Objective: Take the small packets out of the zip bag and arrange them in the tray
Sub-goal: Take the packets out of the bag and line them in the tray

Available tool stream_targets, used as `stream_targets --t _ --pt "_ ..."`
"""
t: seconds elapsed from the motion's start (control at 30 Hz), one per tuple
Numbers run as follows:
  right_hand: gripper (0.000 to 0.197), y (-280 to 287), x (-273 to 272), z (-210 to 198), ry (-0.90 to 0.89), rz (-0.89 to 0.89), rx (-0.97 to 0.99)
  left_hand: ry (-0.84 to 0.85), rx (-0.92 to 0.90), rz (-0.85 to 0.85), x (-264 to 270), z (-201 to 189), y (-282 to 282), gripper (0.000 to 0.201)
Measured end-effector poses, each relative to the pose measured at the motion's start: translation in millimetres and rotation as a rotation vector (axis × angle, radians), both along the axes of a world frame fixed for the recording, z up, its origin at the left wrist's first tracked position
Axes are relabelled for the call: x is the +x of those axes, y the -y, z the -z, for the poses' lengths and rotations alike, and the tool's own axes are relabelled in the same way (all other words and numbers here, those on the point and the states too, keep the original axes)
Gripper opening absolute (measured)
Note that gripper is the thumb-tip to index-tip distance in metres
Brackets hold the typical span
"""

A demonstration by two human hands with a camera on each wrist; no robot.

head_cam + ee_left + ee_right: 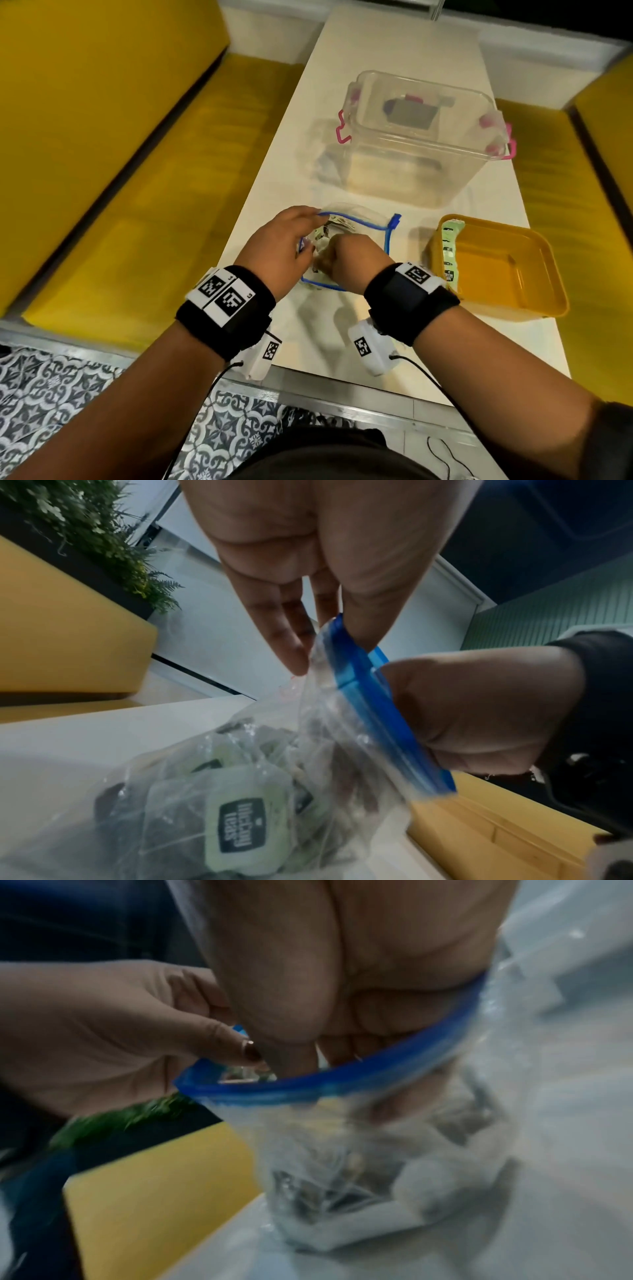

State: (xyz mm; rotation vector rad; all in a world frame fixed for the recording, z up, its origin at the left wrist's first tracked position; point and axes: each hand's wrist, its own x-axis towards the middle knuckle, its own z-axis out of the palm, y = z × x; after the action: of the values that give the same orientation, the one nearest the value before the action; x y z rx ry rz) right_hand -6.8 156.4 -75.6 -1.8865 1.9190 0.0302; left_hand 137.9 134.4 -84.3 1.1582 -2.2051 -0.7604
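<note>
The left hand (pixel 274 245) pinches the blue rim of the zip bag (pixel 368 222) on the tabletop (pixel 394 44). The right hand (pixel 349 262) reaches inside among the small packets (pixel 245 823); its grip cannot be told. The yellow tray (pixel 544 291) sits just right.

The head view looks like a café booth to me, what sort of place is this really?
Probably a café or office lounge booth: yellow cushioned benches flank a long white table, the floor has patterned tiles, and a planter of ferns stands behind the seating. I cannot tell which for certain.
</note>
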Motion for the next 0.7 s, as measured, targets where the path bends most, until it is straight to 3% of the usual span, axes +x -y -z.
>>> stream_targets --t 0.13,0.47,0.6,0.7 --pt "0.034 -1 4 20 -0.022 0.059 0.101 0.008 0.022 0.036 3 1 -2 0.044" --pt "0.013 -11 14 36 0.102 0.153 0.116 0.062 0.077 0.080 10 9 -14 0.044" --pt "0.036 -15 15 42 0.206 0.230 0.042 0.067 0.084 0.064 11 8 -16 0.045" --pt "0.022 -14 17 46 0.187 0.247 0.025 0.067 0.082 0.063 11 7 -19 0.044"
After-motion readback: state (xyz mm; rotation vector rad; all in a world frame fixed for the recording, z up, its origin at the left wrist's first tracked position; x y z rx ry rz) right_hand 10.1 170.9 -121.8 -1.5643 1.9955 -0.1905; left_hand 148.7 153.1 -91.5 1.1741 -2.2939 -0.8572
